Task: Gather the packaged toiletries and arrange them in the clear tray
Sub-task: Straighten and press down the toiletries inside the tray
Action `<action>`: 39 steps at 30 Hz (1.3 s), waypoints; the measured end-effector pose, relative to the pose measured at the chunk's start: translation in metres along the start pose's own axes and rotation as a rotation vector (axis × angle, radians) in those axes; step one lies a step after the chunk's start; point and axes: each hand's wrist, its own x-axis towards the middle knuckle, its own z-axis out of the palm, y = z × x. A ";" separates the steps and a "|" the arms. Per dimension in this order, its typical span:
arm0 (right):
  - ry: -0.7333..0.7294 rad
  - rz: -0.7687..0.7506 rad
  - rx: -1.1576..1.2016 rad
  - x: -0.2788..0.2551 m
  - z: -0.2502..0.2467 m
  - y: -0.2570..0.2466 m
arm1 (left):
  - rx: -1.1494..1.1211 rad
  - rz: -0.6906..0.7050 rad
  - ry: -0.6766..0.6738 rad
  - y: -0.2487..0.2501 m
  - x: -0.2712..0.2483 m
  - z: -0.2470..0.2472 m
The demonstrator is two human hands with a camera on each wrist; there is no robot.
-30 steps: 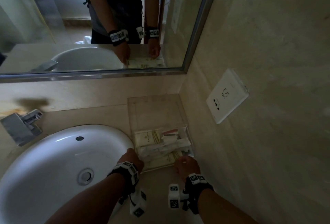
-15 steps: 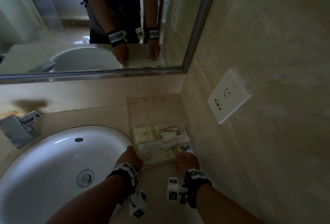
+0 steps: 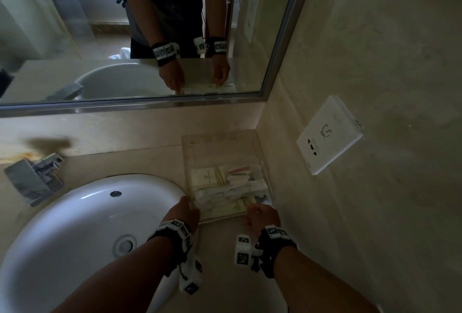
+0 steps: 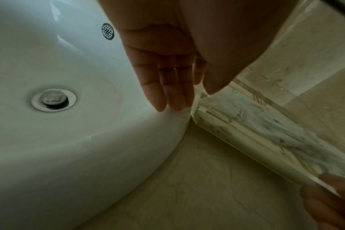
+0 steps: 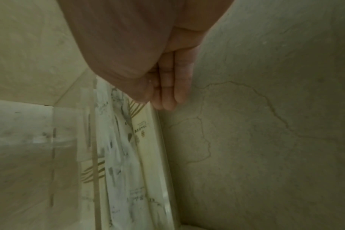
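The clear tray [image 3: 220, 142] stands on the counter in the corner, between the sink and the right wall. Several packaged toiletries [image 3: 225, 187], white and cream sachets and small boxes, lie piled in its near half. My left hand [image 3: 186, 210] holds the tray's near left corner; in the left wrist view its thumb and straight fingers [image 4: 167, 101] pinch the tray's wall [image 4: 236, 140]. My right hand [image 3: 260, 212] holds the near right corner, thumb over the rim and fingers [image 5: 167, 105] outside the wall [image 5: 161, 155]. Printed packages [image 5: 120, 155] show through the plastic.
A white sink [image 3: 75, 225] with a chrome faucet [image 3: 35, 175] fills the left. A white wall outlet [image 3: 328, 135] sticks out from the right wall above the tray. The mirror [image 3: 125, 25] runs along the back wall. Bare counter [image 3: 220, 262] lies between my wrists.
Both hands have moved forward with the tray's near edge. The tray and its packages have shifted a little toward the back wall.
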 end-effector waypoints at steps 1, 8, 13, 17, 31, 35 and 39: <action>0.005 0.004 0.005 -0.002 0.000 -0.004 | 0.012 0.013 -0.023 -0.001 0.000 0.001; 0.016 0.025 0.057 0.003 0.005 -0.018 | 0.129 0.046 -0.068 -0.003 0.013 0.001; -0.022 0.022 0.063 0.012 0.011 -0.031 | 0.148 0.006 0.020 0.001 0.020 -0.012; -0.019 0.023 0.040 0.018 0.010 -0.043 | 0.133 0.010 0.063 0.001 0.027 -0.023; 0.006 -0.011 0.088 0.032 0.014 -0.076 | 0.235 0.089 0.065 0.010 0.054 -0.035; -0.002 -0.005 0.113 0.033 0.013 -0.082 | 0.270 0.108 0.074 0.014 0.058 -0.041; -0.004 -0.005 0.108 0.031 0.014 -0.082 | 0.275 0.103 0.039 0.015 0.057 -0.043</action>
